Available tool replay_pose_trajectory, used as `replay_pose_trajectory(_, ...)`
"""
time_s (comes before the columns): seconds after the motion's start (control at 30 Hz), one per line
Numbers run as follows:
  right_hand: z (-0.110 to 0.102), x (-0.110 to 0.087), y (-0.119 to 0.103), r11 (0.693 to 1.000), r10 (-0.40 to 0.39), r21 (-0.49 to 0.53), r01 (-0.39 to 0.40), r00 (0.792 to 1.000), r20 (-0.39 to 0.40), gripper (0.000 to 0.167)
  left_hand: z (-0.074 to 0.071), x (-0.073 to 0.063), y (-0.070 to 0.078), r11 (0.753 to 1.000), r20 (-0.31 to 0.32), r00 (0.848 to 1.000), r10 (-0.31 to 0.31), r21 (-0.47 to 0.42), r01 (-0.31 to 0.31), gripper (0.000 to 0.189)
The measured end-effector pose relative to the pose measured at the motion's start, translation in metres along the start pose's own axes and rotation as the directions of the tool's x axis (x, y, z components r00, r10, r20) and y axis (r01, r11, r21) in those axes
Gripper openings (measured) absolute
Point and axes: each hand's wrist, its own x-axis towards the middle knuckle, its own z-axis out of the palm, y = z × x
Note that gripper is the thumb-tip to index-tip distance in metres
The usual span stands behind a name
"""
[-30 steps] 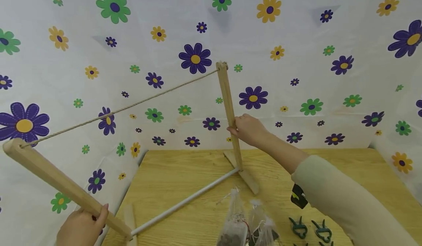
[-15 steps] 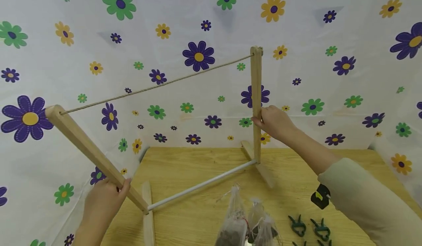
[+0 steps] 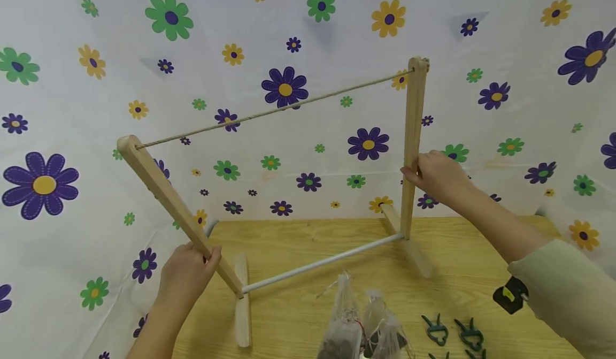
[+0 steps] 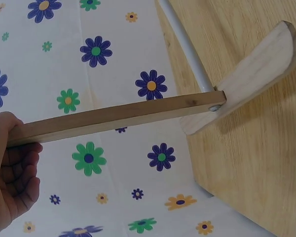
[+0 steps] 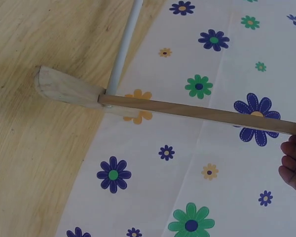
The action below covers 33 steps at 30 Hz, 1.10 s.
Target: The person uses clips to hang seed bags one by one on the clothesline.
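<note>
A wooden frame has two upright posts, a rope (image 3: 284, 108) between their tops and a white rod (image 3: 322, 261) joining them low down. My left hand (image 3: 190, 270) grips the left post (image 3: 168, 198) in its lower half; that post leans in the head view. In the left wrist view, the fingers (image 4: 20, 177) curl beneath the post. My right hand (image 3: 440, 174) grips the right post (image 3: 414, 118) near mid-height, its thumb on the near side. Flat wooden feet (image 3: 243, 316) cross under both posts, over the tabletop.
Sheer drawstring bags (image 3: 343, 316) with dark contents lie at the table's front. Right of them are several green clips (image 3: 435, 330). A black and yellow tape measure (image 3: 511, 296) shows beside the right sleeve. Flowered cloth (image 3: 308, 38) hangs behind the wooden table (image 3: 289, 321).
Both hands have carried the frame to the right across the table. The left post has also come inward from the left edge. Bags and clips have stayed put.
</note>
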Motion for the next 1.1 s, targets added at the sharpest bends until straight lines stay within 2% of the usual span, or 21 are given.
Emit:
replay_pose_trajectory(0.13,-0.004,-0.015,0.014,1.000,0.014,-0.005,-0.014,1.000,-0.028,0.029,0.009,0.012,0.011,0.998,-0.039,0.998,0.058,0.010,-0.058,0.028)
replay_pose_trajectory(0.23,-0.006,-0.026,0.024,1.000,0.001,-0.012,-0.003,0.996,-0.092,0.026,0.016,0.022,0.019,0.996,-0.054,0.994,0.094,0.008,-0.094,0.028)
replay_pose_trajectory(0.3,-0.006,-0.033,0.031,0.999,-0.037,-0.032,0.033,0.986,-0.162,0.023,0.020,0.028,0.024,0.994,-0.059,0.992,0.110,0.004,-0.110,0.027)
replay_pose_trajectory(0.37,-0.007,-0.040,0.038,0.995,-0.085,-0.060,0.074,0.970,-0.230,0.021,0.023,0.034,0.029,0.994,-0.038,0.994,0.107,-0.007,-0.107,0.028)
replay_pose_trajectory(0.47,-0.009,-0.050,0.047,0.989,-0.134,-0.095,0.111,0.949,-0.285,0.020,0.026,0.043,0.036,0.996,0.000,0.996,0.086,-0.036,-0.086,0.029)
replay_pose_trajectory(0.57,-0.014,-0.060,0.055,0.991,-0.114,-0.100,0.090,0.953,-0.281,0.019,0.029,0.053,0.045,0.995,0.031,0.995,0.091,-0.053,-0.089,0.032)
replay_pose_trajectory(0.7,-0.021,-0.073,0.065,0.996,-0.041,-0.086,0.020,0.968,-0.249,0.019,0.034,0.065,0.058,0.990,0.056,0.991,0.120,-0.083,-0.115,0.033)
replay_pose_trajectory(0.87,-0.027,-0.086,0.080,0.991,-0.047,-0.132,0.013,0.964,-0.261,0.020,0.043,0.073,0.075,0.988,0.106,0.987,0.117,-0.113,-0.105,0.034)
replay_pose_trajectory(1.1,-0.034,-0.104,0.097,0.987,-0.019,-0.157,-0.024,0.964,-0.264,0.021,0.058,0.082,0.096,0.982,0.073,0.981,0.181,-0.063,-0.177,0.035)
